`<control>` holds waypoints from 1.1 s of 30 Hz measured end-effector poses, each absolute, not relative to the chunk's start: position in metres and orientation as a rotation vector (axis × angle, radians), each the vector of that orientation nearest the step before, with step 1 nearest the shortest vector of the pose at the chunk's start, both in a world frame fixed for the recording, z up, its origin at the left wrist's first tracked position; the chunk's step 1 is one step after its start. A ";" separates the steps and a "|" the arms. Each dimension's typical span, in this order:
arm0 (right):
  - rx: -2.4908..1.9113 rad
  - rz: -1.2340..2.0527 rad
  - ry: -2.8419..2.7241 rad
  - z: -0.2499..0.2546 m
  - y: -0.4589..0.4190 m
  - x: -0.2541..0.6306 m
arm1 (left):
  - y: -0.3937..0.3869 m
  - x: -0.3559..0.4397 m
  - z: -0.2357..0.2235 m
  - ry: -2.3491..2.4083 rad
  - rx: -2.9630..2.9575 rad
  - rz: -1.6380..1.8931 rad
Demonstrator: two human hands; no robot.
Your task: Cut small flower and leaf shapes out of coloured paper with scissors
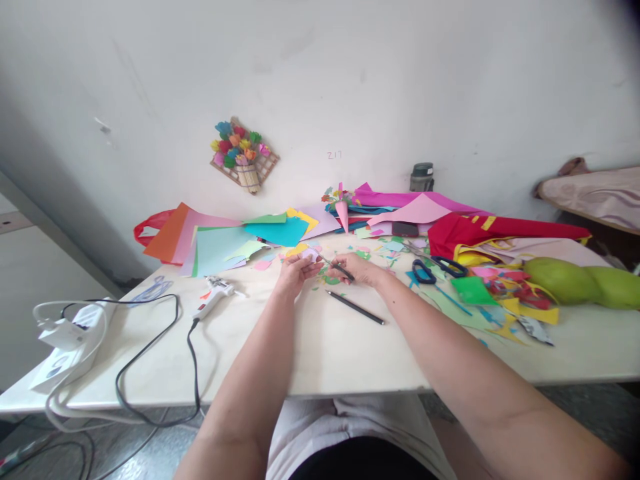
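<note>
My left hand (299, 269) rests on the white table (310, 347), its fingers pinched around a small pale paper piece (310, 255). My right hand (356, 269) is closed around small black-handled scissors (336, 267) whose blades point left at that piece. A black pencil (355, 307) lies on the table just in front of my right hand. Coloured paper scraps (373, 252) are scattered behind both hands.
A white glue gun (214, 295) with a black cord lies at the left beside a power strip (70, 333). Coloured paper sheets (225, 237) are stacked at the back. Blue-handled scissors (435, 270), red fabric (480, 230) and a green object (580, 281) lie at the right.
</note>
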State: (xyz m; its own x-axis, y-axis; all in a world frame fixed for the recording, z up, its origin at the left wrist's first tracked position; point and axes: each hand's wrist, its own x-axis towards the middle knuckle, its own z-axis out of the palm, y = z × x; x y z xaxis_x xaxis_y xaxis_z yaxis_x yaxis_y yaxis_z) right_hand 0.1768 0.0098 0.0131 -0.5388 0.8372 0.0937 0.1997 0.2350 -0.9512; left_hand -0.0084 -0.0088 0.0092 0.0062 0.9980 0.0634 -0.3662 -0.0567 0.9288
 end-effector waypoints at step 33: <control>-0.988 1.351 -1.864 0.022 0.002 0.178 | -0.011 -0.013 0.012 0.908 1.065 1.374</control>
State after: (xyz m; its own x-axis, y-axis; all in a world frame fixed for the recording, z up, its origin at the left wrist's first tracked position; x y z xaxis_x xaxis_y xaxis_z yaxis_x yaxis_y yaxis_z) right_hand 0.1779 0.0018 0.0222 -0.5238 0.8499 0.0580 0.2093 0.1944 -0.9583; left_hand -0.0126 -0.0112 0.0121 0.0266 0.9949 0.0969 -0.3009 -0.0844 0.9499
